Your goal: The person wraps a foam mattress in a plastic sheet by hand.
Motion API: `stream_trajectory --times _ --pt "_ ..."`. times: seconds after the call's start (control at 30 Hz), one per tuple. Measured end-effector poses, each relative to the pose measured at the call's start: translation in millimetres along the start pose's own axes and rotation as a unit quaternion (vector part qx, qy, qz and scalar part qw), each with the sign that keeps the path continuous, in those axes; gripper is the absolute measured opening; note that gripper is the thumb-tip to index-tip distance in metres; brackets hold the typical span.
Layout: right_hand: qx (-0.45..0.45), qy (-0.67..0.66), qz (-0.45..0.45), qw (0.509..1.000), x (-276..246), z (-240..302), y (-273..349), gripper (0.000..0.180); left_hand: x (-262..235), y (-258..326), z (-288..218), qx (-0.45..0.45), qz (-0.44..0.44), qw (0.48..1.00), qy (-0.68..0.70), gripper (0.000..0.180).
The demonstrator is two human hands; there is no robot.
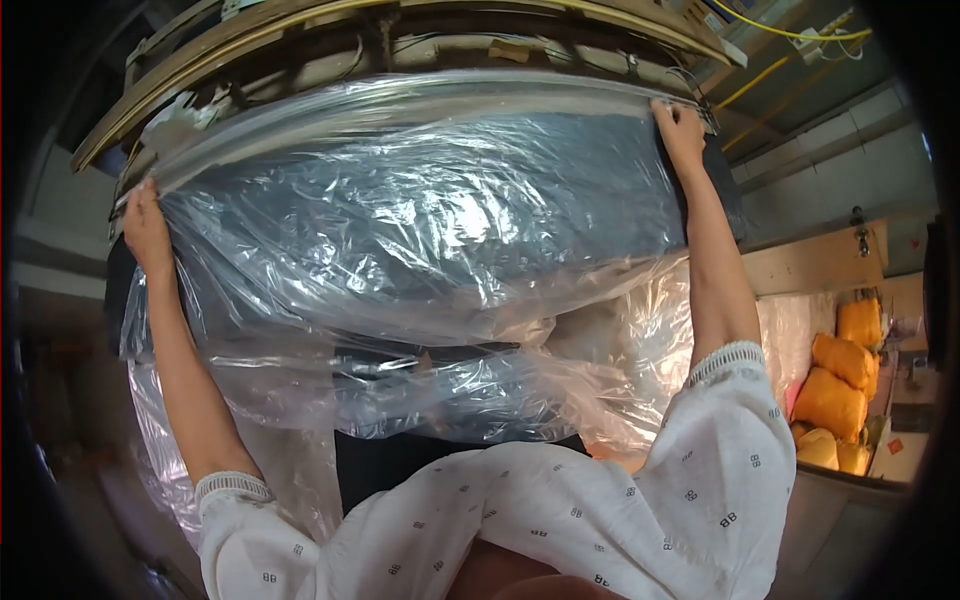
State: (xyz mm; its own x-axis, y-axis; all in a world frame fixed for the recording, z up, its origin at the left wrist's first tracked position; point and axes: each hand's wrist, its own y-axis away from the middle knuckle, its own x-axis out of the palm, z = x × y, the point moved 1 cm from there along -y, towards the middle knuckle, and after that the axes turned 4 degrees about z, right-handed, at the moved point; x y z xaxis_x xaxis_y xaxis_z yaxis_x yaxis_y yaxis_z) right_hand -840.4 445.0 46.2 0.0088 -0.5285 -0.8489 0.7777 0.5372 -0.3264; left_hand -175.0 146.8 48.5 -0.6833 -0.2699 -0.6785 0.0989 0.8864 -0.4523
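Note:
A wide sheet of clear plastic film (400, 220) stretches across in front of me, shiny and creased, over a dark surface. My left hand (148, 228) pinches its far left edge, fingers closed. Out at the upper right, my right hand (680, 135) grips the film's other top corner, its fingers also closed. The film's upper edge runs nearly taut between both hands, along a pale rail. Lower down, loose film hangs in folds toward my lap and spreads off to the right.
Beyond the film runs a long wooden beam (420, 12) with a dark recess beneath it. Yellow cables (755, 82) hang at the upper right. Several orange bundles (832, 400) are stacked on the right, near a wooden board (820, 258).

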Motion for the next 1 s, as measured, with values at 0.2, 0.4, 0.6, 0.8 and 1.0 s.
stream_trajectory --times 0.2,0.4,0.6,0.8,1.0 --pt "-0.028 -0.18 0.04 0.983 -56 -14 53 0.034 -22 70 -49 0.004 0.043 0.993 -0.11 0.044" --pt "-0.27 0.039 -0.062 0.96 -125 -31 78 0.031 87 73 -162 0.191 0.135 0.972 0.032 0.026" --pt "-0.491 -0.23 0.239 0.805 -70 200 223 0.042 120 90 -211 0.166 0.137 0.971 0.102 0.025" --pt "-0.439 0.032 0.249 0.863 -28 145 197 0.053 -2 184 -159 0.245 -0.058 0.962 0.107 0.049" --pt "-0.381 0.06 0.228 0.894 -8 102 150 0.055 -90 275 26 -0.141 -0.19 0.972 -0.005 0.049"
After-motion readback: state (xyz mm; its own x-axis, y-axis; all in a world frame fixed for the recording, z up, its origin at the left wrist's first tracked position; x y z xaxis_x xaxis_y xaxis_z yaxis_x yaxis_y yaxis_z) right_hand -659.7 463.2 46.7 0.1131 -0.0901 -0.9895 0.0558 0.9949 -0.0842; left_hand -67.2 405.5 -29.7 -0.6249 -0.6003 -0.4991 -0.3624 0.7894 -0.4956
